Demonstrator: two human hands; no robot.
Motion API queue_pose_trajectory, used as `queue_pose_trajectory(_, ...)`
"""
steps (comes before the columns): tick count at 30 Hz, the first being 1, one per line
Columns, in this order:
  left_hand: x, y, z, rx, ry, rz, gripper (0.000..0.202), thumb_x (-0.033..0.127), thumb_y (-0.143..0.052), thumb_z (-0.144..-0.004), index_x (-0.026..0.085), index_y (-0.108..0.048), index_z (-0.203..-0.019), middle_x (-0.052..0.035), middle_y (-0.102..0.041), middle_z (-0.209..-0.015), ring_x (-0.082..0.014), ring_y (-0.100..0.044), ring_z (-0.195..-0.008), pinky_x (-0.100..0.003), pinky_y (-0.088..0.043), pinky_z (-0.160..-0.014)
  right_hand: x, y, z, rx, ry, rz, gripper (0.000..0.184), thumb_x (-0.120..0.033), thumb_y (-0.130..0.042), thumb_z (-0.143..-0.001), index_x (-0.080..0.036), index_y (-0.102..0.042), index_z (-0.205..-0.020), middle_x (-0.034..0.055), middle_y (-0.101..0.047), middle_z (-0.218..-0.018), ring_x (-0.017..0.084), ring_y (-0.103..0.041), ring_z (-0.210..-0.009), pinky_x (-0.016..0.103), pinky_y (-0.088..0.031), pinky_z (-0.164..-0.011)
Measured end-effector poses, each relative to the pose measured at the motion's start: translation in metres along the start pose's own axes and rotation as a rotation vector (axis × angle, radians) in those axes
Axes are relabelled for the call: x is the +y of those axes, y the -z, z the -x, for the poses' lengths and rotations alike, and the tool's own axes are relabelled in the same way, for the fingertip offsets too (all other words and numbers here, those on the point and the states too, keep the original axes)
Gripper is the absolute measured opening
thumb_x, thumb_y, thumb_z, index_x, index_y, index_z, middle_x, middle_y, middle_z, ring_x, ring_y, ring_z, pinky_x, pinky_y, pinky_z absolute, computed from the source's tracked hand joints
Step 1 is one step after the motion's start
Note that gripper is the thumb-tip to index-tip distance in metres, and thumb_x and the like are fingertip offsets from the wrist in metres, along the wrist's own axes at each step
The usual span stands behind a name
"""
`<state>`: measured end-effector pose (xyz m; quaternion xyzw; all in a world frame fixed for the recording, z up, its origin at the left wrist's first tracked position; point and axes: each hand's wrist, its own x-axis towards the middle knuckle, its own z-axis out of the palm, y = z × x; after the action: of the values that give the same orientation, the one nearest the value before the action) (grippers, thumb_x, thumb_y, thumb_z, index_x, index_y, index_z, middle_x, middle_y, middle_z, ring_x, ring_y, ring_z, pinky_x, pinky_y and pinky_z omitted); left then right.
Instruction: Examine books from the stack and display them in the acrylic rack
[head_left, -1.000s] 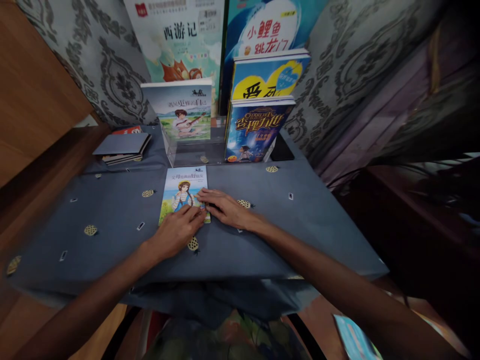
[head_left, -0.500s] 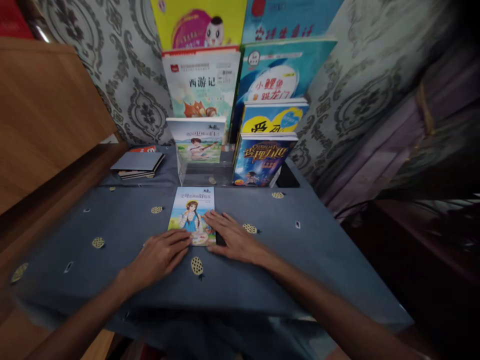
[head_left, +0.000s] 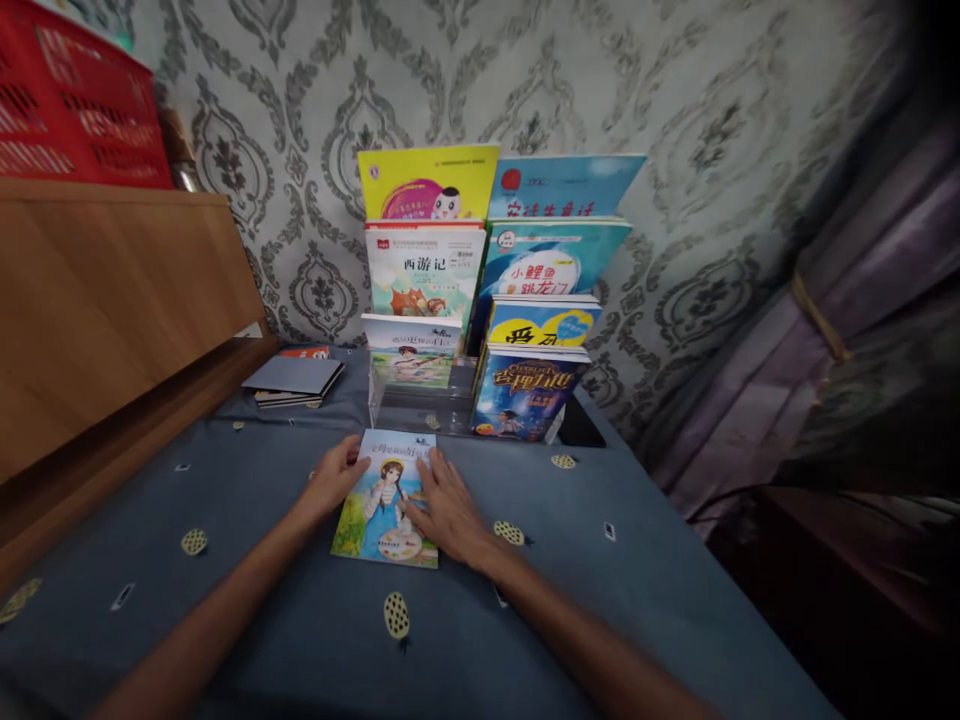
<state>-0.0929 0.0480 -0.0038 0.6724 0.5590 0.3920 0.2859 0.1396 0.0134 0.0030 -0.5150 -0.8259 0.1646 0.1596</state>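
Observation:
A thin book (head_left: 384,505) with a drawn girl on its cover lies flat on the blue-grey tablecloth (head_left: 240,560). My left hand (head_left: 335,478) rests at the book's left edge, thumb on the cover, fingers curled along the side. My right hand (head_left: 444,508) lies flat on the book's right half with its fingers spread. Just behind the book stands a clear tiered book stand (head_left: 420,410) with several picture books leaning in rows; its front left slot shows bare plastic.
A small pile of flat grey books (head_left: 295,380) sits at the back left of the table. A wooden cabinet (head_left: 105,300) with a red crate (head_left: 67,110) on top stands on the left. Patterned wallpaper is behind, and purple curtains (head_left: 825,330) hang on the right.
Both hands slid up from the book's near end to its two sides, the left to the left edge and the right onto the cover. The camera tilted up, showing more of the stand.

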Motion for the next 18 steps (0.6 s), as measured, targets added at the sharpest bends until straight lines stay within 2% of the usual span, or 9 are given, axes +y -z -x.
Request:
queue_pose_trajectory(3,0.003,0.008,-0.001,0.011,0.318,0.397,0.048,0.038,-0.071,-0.076,0.013,-0.061,-0.116,-0.0120,-0.073,-0.103,-0.0219,-0.071,-0.091,-0.034,-0.056,-0.082,0.002,-0.006,0.000,0.025,-0.017,0.018,0.071,-0.047,-0.051,-0.095,-0.003,-0.039,-0.150,0.0254,-0.026,-0.161,0.040,-0.021,-0.150,0.057,-0.025,-0.121)
queue_pose_trajectory(6,0.014,0.008,0.006,-0.215,0.437,0.626,0.047,0.041,-0.082,-0.065,0.012,-0.067,-0.098,-0.0102,-0.075,-0.088,-0.0221,-0.072,-0.081,-0.033,-0.056,-0.077,0.005,-0.010,0.002,0.066,-0.001,0.017,0.066,-0.043,-0.047,-0.096,-0.005,-0.041,-0.150,0.0240,-0.030,-0.160,0.040,-0.024,-0.150,0.058,-0.025,-0.121)
queue_pose_trajectory(8,0.023,0.005,0.013,-0.329,0.447,0.702,0.048,0.044,-0.087,-0.060,0.012,-0.069,-0.091,-0.0105,-0.075,-0.085,-0.0231,-0.072,-0.079,-0.033,-0.056,-0.076,0.011,-0.013,0.003,0.105,0.016,-0.018,0.064,-0.043,-0.047,-0.096,-0.008,-0.042,-0.150,0.0227,-0.032,-0.159,0.039,-0.027,-0.149,0.059,-0.027,-0.120)
queue_pose_trajectory(11,0.035,0.006,0.019,-0.360,0.408,0.748,0.052,0.048,-0.088,-0.060,0.012,-0.071,-0.095,-0.0111,-0.077,-0.089,-0.0232,-0.073,-0.079,-0.033,-0.057,-0.075,0.024,-0.015,0.005,0.198,0.006,-0.184,0.066,-0.044,-0.052,-0.093,-0.014,-0.040,-0.151,0.0188,-0.038,-0.158,0.036,-0.035,-0.146,0.057,-0.034,-0.117)
queue_pose_trajectory(13,0.042,0.012,0.019,-0.376,0.369,0.747,0.054,0.049,-0.088,-0.061,0.013,-0.071,-0.098,-0.0119,-0.077,-0.093,-0.0229,-0.073,-0.079,-0.033,-0.057,-0.075,0.034,-0.011,0.002,0.225,-0.015,-0.400,0.066,-0.045,-0.055,-0.090,-0.018,-0.043,-0.149,0.0169,-0.056,-0.145,0.035,-0.053,-0.133,0.057,-0.045,-0.108)
queue_pose_trajectory(15,0.052,0.022,0.013,-0.379,0.319,0.719,0.055,0.050,-0.087,-0.063,0.013,-0.071,-0.100,-0.0124,-0.077,-0.095,-0.0225,-0.073,-0.079,-0.032,-0.056,-0.074,0.039,0.001,-0.004,0.157,-0.012,-0.659,0.059,-0.049,-0.056,-0.088,-0.017,-0.053,-0.137,0.0150,-0.073,-0.119,0.033,-0.070,-0.106,0.055,-0.055,-0.093)
queue_pose_trajectory(16,0.058,0.028,0.008,-0.376,0.287,0.693,0.055,0.051,-0.086,-0.063,0.013,-0.071,-0.101,-0.0124,-0.077,-0.095,-0.0224,-0.072,-0.078,-0.032,-0.056,-0.073,0.039,0.011,-0.009,0.111,0.006,-0.773,0.054,-0.051,-0.057,-0.087,-0.016,-0.059,-0.128,0.0136,-0.076,-0.106,0.032,-0.073,-0.094,0.053,-0.058,-0.086)
queue_pose_trajectory(18,0.075,0.041,-0.009,-0.351,0.189,0.613,0.055,0.053,-0.084,-0.066,0.014,-0.070,-0.103,-0.0117,-0.076,-0.095,-0.0224,-0.071,-0.078,-0.033,-0.056,-0.072,0.034,0.039,-0.021,0.095,0.085,-0.899,0.044,-0.054,-0.060,-0.084,-0.017,-0.064,-0.108,0.0116,-0.077,-0.097,0.029,-0.074,-0.085,0.048,-0.059,-0.083)
